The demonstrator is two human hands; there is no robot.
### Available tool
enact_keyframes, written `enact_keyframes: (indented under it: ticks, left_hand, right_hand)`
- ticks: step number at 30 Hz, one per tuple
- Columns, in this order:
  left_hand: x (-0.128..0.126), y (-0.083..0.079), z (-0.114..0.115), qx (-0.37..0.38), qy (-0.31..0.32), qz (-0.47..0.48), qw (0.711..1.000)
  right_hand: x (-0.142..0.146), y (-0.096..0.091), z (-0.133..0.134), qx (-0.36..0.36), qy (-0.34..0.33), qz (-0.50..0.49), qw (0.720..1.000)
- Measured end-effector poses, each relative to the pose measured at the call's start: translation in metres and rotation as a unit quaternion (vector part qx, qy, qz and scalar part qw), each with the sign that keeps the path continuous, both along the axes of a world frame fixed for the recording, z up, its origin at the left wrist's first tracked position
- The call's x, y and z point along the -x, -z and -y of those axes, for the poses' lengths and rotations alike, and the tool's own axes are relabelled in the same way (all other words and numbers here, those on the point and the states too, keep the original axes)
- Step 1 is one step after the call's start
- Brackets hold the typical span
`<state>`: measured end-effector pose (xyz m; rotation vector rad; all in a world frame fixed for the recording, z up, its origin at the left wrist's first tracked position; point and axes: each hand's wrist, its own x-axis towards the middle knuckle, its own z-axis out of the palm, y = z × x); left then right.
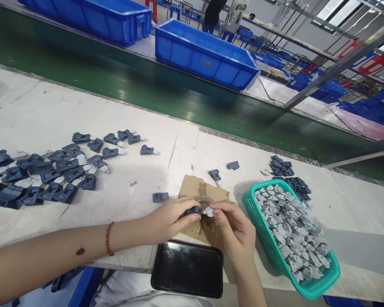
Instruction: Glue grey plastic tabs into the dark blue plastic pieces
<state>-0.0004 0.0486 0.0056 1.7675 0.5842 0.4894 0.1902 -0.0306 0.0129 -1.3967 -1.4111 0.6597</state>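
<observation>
My left hand [176, 217] pinches a dark blue plastic part [193, 210] between thumb and fingers. Between the fingertips of my right hand [235, 226] is a small light grey piece [208, 211], its end close against the blue part; whether they are joined I cannot tell. Both hands are over a brown cardboard sheet [192, 187] with wet-looking stains. Beside my right hand stands a green basket [259, 230] full of small grey pieces [288, 226]. One loose blue part [160, 197] lies just beyond my left hand.
A black phone-like device [187, 268] lies at the table's near edge. Many blue parts with grey ends [64, 166] spread over the left; more blue pieces [281, 166] sit behind the basket. Across a green conveyor belt [128, 94] stand large blue crates [205, 55].
</observation>
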Motion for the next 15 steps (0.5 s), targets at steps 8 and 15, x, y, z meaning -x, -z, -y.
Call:
enact_keyframes:
  ticks: [8, 15]
  left_hand:
    - [0.0002, -0.0014, -0.0020, -0.002, 0.029, -0.027, 0.999]
    - [0.0001, -0.0017, -0.0030, -0.002, 0.032, -0.038, 0.999]
  right_hand:
    - [-0.0018, 0.0055, -0.0012, 0.004, -0.029, 0.053, 0.998]
    - [-0.0002, 0.0033, -0.0026, 0.011, -0.048, 0.078, 0.996]
